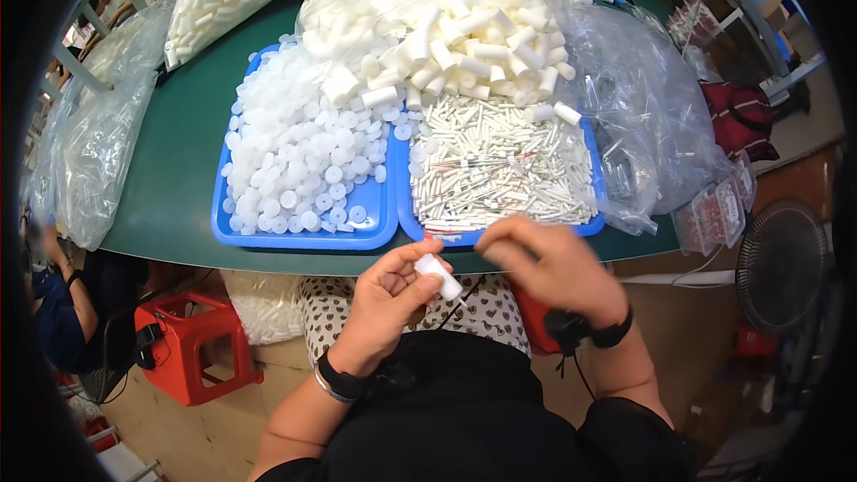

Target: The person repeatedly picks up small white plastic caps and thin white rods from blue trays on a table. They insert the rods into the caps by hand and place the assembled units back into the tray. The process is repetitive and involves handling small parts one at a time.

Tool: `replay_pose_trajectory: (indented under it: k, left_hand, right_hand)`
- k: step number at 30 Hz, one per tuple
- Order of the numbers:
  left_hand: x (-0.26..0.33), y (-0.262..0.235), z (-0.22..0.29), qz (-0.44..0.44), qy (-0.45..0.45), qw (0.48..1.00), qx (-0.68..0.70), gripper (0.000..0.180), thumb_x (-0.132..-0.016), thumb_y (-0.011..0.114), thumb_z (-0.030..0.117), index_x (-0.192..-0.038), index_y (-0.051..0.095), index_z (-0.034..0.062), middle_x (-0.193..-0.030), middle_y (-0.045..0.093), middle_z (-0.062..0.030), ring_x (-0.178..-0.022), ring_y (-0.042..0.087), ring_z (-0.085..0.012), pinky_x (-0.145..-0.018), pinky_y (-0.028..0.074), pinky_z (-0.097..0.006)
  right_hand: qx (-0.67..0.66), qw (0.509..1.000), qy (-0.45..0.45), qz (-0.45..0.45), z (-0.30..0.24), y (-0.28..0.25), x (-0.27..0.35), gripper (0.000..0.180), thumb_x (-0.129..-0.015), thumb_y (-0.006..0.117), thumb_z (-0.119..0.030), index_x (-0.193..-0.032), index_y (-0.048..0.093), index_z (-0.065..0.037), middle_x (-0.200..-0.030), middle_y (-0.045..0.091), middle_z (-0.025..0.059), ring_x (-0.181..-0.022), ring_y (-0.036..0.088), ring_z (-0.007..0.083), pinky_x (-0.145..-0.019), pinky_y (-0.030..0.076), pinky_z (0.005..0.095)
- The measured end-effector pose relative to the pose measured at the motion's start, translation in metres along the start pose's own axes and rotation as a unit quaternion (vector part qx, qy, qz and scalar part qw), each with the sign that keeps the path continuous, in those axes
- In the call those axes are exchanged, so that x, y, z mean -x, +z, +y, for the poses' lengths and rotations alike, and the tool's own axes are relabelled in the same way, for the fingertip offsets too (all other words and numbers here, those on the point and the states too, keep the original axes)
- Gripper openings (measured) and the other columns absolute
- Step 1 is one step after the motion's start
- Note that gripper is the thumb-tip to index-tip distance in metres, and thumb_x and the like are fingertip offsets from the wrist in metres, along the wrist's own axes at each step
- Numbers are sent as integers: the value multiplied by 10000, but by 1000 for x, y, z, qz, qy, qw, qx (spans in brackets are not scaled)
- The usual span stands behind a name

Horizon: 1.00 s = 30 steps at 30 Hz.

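Observation:
My left hand [386, 296] is closed around a small white foam-like cylinder [444, 282], tilted over my lap. A thin pale pin sticks out of the cylinder's lower end. My right hand [561, 266] is just in front of the right tray, apart from the cylinder; motion blurs its fingers, so whether they hold anything cannot be made out. Thin white sticks [500, 165] fill the right blue tray [600, 180]. Translucent round caps [295, 147] are heaped in the left blue tray [379, 230].
An opened clear bag of white cylinders [446, 9] lies behind the trays on the green table [170, 187]. Another full bag [234, 2] is at the far left. Crumpled plastic [638, 116] lies right. A red stool [195, 339] and black fan [784, 254] stand beside the table.

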<state>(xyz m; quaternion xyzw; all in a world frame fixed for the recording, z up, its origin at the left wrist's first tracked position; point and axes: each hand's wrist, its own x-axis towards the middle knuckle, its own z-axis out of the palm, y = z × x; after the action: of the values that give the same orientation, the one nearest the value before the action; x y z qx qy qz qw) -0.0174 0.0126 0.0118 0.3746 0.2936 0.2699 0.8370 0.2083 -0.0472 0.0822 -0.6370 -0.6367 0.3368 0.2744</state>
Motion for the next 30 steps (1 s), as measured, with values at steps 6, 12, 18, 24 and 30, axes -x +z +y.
replay_pose_trajectory:
  k: [6,12,18,24,30]
  left_hand:
    - [-2,-3,4,-73,-27,986,148,183,-1026,534,215,-1130,469,80,-1074,658,-151,-743,607,-127,-648,505,-263]
    - [-4,-2,2,-89,-52,981,163,202,-1045,487,238,-1132,493,56,-1086,650,-172,-752,605,-138,-671,514,-275]
    - [-3,-3,10,-73,-47,987,136,261,-1043,493,266,-1096,544,16,-1056,645,-130,-754,587,-124,-694,501,-268]
    - [-6,-2,6,-20,-32,986,160,215,-1030,528,217,-1044,541,3,-1038,624,-119,-757,569,-131,-721,498,-261]
    - [-6,8,2,-12,14,987,163,166,-1038,513,203,-1054,514,38,-1093,600,-110,-774,564,-119,-723,492,-263]
  right_hand:
    - [532,810,107,221,78,-78,16,82,-863,573,-63,-905,602,2,-893,654,200,-868,636,392,-739,508,459]
    - [532,797,216,186,102,-85,15,188,-826,674,-116,-922,594,25,-879,644,226,-879,628,422,-752,502,494]
    - [510,812,221,175,91,-82,14,214,-849,655,-117,-1004,600,20,-948,642,224,-889,622,434,-766,504,480]
    - [165,965,-31,203,15,-25,10,224,-900,645,-74,-1105,596,3,-1008,648,181,-818,620,369,-720,514,420]
    - [106,976,-179,58,-13,32,5,294,-806,738,-36,-1054,590,19,-906,630,139,-769,612,316,-671,498,385]
